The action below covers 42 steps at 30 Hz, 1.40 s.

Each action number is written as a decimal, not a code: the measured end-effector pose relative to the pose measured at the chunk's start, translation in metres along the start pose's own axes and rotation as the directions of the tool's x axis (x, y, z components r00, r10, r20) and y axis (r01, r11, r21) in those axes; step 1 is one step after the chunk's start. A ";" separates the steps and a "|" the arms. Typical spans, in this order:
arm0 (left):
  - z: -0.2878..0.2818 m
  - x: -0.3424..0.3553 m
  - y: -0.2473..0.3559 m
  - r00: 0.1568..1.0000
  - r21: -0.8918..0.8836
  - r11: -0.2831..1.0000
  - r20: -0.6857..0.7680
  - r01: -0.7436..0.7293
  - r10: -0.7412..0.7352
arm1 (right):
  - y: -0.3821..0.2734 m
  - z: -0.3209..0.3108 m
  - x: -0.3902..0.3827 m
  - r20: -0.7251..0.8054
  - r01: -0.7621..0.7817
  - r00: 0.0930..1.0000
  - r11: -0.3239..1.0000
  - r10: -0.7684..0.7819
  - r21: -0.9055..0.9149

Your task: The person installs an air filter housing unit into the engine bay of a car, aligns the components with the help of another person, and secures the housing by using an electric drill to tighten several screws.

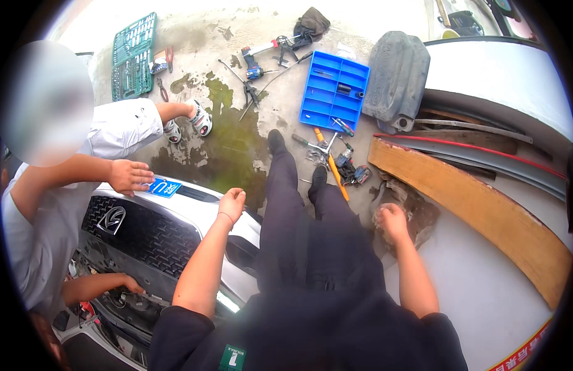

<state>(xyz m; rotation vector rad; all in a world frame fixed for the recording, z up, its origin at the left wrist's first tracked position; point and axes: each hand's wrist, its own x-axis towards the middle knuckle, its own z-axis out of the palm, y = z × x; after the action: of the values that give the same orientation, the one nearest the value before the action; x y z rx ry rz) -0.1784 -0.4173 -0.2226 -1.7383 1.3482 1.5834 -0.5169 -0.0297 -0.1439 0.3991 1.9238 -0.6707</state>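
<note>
My left hand (232,204) is curled closed above the white car's bonnet edge (200,210), beside the dark honeycomb grille (144,235). My right hand (391,217) is also curled, by the long yellowish wooden board (466,214). Whatever either hand may hold is hidden. At the left a co-worker in pale clothing leans over the car, one hand (130,177) at the blue number plate (164,188), the other (132,285) lower on the front panel.
Past my feet lie a blue divided tray (334,62), cordless drill (346,162), yellow-handled tool (336,176), grey plastic cover (394,74), green socket case (132,59) and several tools. A wet greenish patch (230,148) spreads on the concrete. Long strips (496,154) lie at the right.
</note>
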 end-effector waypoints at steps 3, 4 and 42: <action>-0.015 0.080 0.066 0.983 0.205 0.961 0.054 -0.184 0.177 | -0.020 0.024 0.007 -0.005 -0.109 0.994 0.993 0.109 -0.049; -0.017 0.107 0.096 0.972 0.399 0.886 0.073 -0.234 0.224 | -0.029 0.036 0.015 -0.005 -0.156 0.988 0.984 0.156 -0.080; 0.062 0.702 0.104 0.846 0.830 0.555 -0.331 0.051 0.418 | 0.162 0.150 0.279 0.083 -0.393 0.920 0.900 0.384 0.191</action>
<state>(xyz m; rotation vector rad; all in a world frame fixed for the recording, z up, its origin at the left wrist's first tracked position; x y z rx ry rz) -0.3852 -0.6679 -0.8569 -1.4020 2.1289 0.3266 -0.4405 0.0014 -0.4894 0.8670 1.6687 -0.6036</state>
